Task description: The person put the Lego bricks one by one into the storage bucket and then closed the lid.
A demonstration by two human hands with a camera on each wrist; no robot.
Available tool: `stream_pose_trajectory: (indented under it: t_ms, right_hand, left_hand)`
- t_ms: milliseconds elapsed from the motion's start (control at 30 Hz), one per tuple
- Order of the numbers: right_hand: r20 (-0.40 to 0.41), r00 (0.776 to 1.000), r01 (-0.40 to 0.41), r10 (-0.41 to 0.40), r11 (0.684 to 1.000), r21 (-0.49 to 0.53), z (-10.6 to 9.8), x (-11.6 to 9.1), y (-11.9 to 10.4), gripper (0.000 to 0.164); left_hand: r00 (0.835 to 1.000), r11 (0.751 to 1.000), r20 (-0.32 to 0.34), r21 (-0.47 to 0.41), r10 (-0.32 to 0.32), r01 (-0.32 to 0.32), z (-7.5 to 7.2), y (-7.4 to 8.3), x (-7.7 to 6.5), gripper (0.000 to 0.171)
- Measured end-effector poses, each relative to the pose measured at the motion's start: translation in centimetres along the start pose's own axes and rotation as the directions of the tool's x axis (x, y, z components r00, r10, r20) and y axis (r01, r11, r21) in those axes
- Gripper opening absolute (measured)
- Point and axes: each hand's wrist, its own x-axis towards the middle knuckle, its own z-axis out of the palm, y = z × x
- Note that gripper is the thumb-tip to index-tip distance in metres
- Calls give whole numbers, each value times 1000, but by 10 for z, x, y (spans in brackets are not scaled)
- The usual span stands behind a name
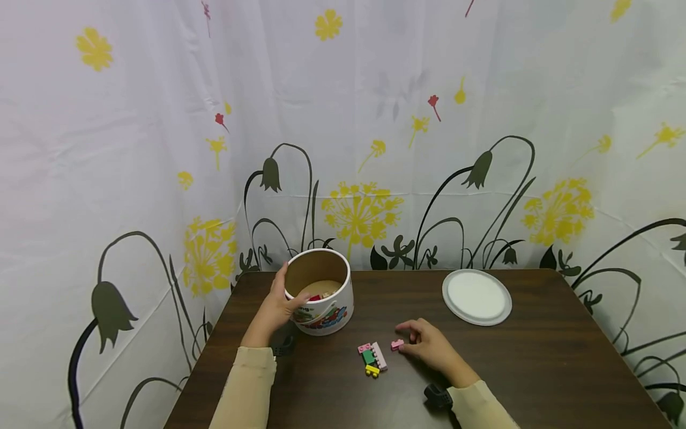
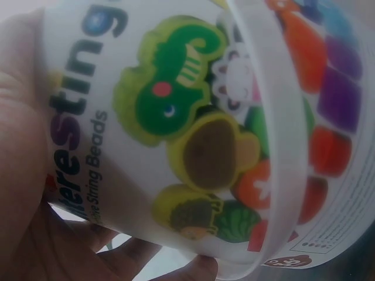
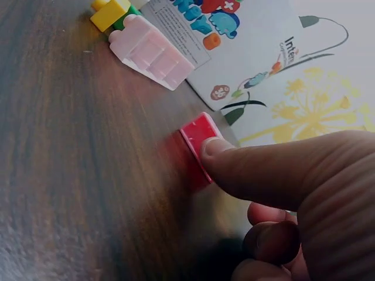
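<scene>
My left hand [image 1: 277,310] grips a white toy-bead bucket [image 1: 343,307] at its near left side, the thumb at the rim and fingers outside. Pictures and lettering cover the bucket [image 2: 187,158] in the left wrist view. A few red and pale pieces [image 1: 316,297] lie inside it. At the table's middle, my right hand [image 1: 433,348] pinches a small pink toy brick [image 1: 396,344] low at the tabletop. Its thumb lies on the brick [image 3: 198,133]; the index fingertip is hidden in the right wrist view. Left of it sit a light-pink brick [image 1: 379,356], a green brick [image 1: 368,357], a yellow brick [image 1: 372,370] and another pink brick [image 1: 364,348].
A round white lid [image 1: 479,297] lies flat on the dark wooden table [image 1: 546,357], toward the back right. Behind the table hangs a white curtain [image 1: 300,89] with flower prints. Each wrist wears a small black camera, such as the right one [image 1: 437,396].
</scene>
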Motion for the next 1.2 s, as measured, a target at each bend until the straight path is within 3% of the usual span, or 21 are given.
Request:
stream_pose_trajectory:
  t_ms: [267,433,633,767,967,1067,1200]
  right_hand:
    - [-20,1000,20,-22,997,-75,-1,-2,-4,15]
    - [-13,1000,-16,16,1000,22,-2,-3,-4,10]
    - [25,996,-90,86,975,203,-3,-3,3,14]
    - [30,989,-148,145,952,268,-2,-3,5,16]
    - [9,974,-215,225,918,332,1,-1,5,42]
    - [-11,979,-192,205,937,292,1,1,5,49]
    - [-61,988,-131,144,974,182,1,1,4,46]
  left_hand:
    - [1000,1000,-2,-9,-4,4,2,2,1,112]
    - [1000,1000,-8,-12,-8,8,3,1,2,112]
    - [1000,1000,-8,-25,-15,15,3,0,2,112]
    - [1000,999,-7,-27,-19,19,2,-1,2,116]
    - [1000,999,-2,-30,-20,20,2,-1,2,115]
    - [1000,999,-8,-33,-21,21,1,0,2,114]
    - [1000,999,-1,-28,-26,26,1,0,2,115]
